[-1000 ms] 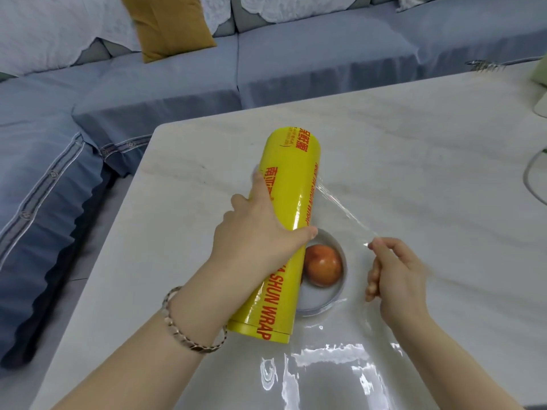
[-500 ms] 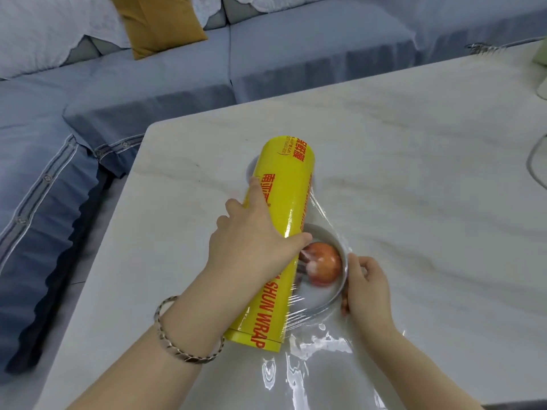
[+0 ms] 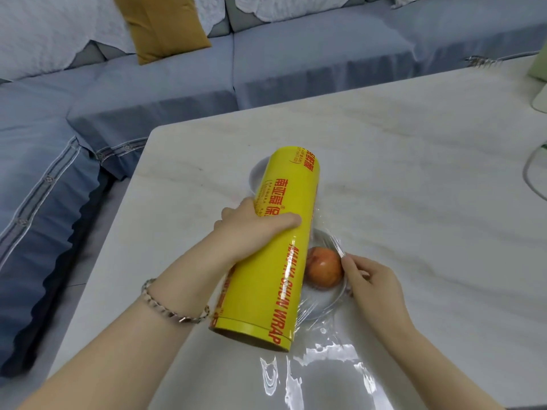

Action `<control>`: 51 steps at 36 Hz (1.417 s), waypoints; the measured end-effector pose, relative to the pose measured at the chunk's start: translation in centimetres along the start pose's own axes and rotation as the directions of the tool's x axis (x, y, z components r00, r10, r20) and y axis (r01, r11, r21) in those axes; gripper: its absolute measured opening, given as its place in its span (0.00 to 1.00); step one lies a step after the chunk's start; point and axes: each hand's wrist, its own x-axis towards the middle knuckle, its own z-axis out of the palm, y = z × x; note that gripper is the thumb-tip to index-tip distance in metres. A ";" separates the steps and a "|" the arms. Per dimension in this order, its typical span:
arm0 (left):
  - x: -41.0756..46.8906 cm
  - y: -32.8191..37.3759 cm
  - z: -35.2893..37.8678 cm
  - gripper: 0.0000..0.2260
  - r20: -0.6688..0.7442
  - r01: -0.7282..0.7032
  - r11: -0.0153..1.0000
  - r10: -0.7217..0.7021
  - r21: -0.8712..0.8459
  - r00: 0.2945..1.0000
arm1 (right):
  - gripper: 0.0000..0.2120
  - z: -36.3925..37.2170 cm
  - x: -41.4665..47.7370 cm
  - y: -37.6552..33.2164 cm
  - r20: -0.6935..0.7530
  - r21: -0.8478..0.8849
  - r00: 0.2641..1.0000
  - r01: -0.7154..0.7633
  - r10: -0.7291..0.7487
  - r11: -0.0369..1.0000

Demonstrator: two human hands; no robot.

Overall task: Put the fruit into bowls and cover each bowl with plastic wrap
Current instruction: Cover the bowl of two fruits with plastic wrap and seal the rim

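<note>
The right hand (image 3: pixel 374 284) pinches a thin, clear sheet of plastic film (image 3: pixel 331 241) against the far rim of the small grey bowl (image 3: pixel 327 300), which sits on the pale marble table (image 3: pixel 414 179) and holds a round reddish-orange fruit (image 3: pixel 324 266). The left hand (image 3: pixel 251 232) wraps around the fat yellow roll of wrap (image 3: pixel 275 250), held tilted above the bowl's left side. The film looks light, limp and clingy, likely to bunch; gripping its edge taut seems wise. A second bowl (image 3: pixel 257 176) peeks out behind the roll.
</note>
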 end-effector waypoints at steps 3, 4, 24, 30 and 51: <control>0.2 -0.6 0.2 0.28 0.044 -0.045 0.984 0.053 -0.173 0.998 | 0.11 0.2 0.4 -0.1 0.027 -0.052 0.999 -0.037 0.038 0.998; 0.2 -0.7 0.3 0.26 0.032 -0.067 0.978 0.075 -0.200 0.997 | 0.11 0.3 0.5 -0.1 0.034 -0.047 0.998 -0.058 0.060 0.997; -2.0 -7.6 -0.4 0.47 -0.330 0.064 0.968 0.021 0.245 0.944 | 0.13 1.3 0.7 -0.7 0.072 -0.135 0.993 0.106 -0.097 0.985; -1.2 -8.8 0.1 0.44 -0.305 0.120 0.992 -0.105 0.031 0.947 | 0.11 1.1 0.7 -1.1 0.104 -0.165 0.990 0.109 -0.092 0.980; -1.1 -11.0 0.3 0.47 -0.217 0.145 0.989 -0.133 0.040 0.967 | 0.12 -1.0 1.4 -1.3 0.098 -0.275 0.988 0.146 -0.123 0.950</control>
